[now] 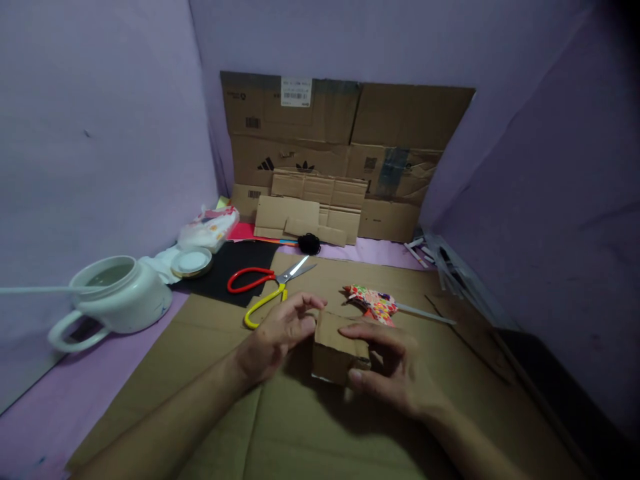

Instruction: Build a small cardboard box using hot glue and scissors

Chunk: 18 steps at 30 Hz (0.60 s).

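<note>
A small brown cardboard box (330, 361) is held between my hands, a little above the cardboard sheet. My right hand (400, 367) grips its right side, with a finger on top and the thumb at the lower front corner. At its upper left edge, the curved fingers and thumb of my left hand (280, 333) hold the box. Just beyond my left hand lie open scissors (280, 275) with one red and one yellow handle. A glue gun (373, 303) wrapped in floral material rests behind my right hand.
The large cardboard sheet (210, 400) covers the work surface. At left stand a white pot (135, 300) and a round lid (191, 261), near black paper (225, 263). Black yarn (309, 244) and cardboard pieces (287, 212) are at the back. Clear plastic strips (450, 263) lie right.
</note>
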### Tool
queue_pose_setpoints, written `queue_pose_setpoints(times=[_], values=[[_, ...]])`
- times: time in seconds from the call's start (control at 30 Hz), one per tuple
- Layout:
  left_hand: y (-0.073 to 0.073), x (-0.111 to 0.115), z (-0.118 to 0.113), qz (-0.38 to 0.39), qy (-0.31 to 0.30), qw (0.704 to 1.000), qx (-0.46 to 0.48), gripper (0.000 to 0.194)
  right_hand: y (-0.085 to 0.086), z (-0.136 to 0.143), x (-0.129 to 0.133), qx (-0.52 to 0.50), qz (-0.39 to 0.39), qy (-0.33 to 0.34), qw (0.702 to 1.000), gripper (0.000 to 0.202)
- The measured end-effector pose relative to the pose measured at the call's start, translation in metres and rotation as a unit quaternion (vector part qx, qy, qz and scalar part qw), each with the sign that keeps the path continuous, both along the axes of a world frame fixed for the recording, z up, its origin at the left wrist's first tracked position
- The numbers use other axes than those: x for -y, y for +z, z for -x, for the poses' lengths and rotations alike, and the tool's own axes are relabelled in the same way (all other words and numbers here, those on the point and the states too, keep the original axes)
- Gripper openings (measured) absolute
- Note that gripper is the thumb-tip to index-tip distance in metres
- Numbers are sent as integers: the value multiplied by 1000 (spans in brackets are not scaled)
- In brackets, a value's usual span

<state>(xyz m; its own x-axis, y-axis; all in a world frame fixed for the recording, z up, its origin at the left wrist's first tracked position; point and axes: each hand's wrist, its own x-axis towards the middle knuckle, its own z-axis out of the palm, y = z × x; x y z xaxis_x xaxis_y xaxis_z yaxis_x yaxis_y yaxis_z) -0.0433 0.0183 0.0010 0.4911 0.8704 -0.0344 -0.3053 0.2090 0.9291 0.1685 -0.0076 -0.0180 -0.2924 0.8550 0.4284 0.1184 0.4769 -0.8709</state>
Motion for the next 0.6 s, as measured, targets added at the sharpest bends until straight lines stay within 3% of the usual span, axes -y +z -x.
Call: queue_pose_setpoints(times=[0.1, 0.2, 0.4, 0.6], values=[[5, 0, -4, 134, 12, 991, 11, 51, 7, -1, 2, 80, -99, -20, 992, 41], [11, 0, -4, 173, 15, 984, -36, 56, 10, 0, 4, 134, -162, -23, 977, 40], [15, 1, 1, 178, 3, 980, -85, 70, 3, 1, 5, 176, -267, -21, 947, 40], [5, 0, -2, 117, -12, 989, -92, 83, 3, -1, 6, 167, -266, -29, 949, 39]])
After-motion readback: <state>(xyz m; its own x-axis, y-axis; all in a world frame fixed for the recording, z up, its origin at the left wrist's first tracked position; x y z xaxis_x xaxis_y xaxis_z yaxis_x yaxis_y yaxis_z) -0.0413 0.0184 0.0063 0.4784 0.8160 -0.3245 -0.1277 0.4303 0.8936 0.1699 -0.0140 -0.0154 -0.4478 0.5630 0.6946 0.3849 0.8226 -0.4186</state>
